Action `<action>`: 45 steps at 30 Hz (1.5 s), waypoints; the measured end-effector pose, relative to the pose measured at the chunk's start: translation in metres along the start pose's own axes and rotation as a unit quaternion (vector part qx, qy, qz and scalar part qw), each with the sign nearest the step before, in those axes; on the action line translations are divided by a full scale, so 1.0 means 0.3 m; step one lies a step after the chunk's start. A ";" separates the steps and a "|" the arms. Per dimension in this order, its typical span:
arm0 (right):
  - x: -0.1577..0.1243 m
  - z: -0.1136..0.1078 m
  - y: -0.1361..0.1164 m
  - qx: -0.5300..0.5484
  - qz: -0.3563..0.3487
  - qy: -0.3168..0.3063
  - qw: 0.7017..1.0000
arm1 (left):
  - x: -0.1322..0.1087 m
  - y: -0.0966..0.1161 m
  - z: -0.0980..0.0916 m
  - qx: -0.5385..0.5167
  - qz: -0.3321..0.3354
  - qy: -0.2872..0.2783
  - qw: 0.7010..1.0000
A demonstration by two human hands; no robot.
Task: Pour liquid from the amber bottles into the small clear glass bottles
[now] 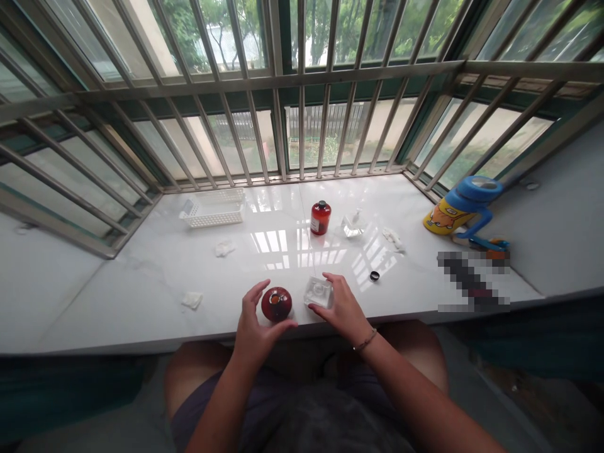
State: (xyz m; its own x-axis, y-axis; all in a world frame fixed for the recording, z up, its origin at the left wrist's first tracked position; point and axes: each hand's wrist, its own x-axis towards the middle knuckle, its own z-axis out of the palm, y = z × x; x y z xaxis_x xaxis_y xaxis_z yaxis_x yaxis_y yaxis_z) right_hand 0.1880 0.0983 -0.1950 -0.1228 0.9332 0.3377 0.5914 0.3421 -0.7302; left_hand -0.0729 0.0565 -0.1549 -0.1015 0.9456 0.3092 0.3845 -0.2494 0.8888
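Where two hands [258, 327] [342, 308] reach, one red bottle [276, 304], one glass bottle [318, 292] stand.

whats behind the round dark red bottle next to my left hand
Behind the round dark red bottle, the white marble sill shows window reflections; farther back and rightward stands a red bottle with a black cap. The sill beneath the round bottle is hidden.

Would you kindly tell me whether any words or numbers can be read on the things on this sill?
None can be read: marks on the round dark-red bottle and the black-capped red bottle are too small, the yellow cup shows only a cartoon, and the right-hand patch is pixelated.
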 end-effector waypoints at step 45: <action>-0.032 0.047 0.023 -0.008 -0.011 0.069 0.998 | 0.048 -0.023 -0.011 0.011 -0.002 -0.088 0.996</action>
State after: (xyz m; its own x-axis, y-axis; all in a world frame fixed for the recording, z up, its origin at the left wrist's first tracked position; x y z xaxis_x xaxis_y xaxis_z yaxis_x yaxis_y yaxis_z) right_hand 0.1820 0.0934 -0.2116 -0.0255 0.9010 0.4330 0.6025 0.3595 -0.7125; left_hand -0.0801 0.0709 -0.1554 0.0583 0.9689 0.2405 0.4042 -0.2432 0.8817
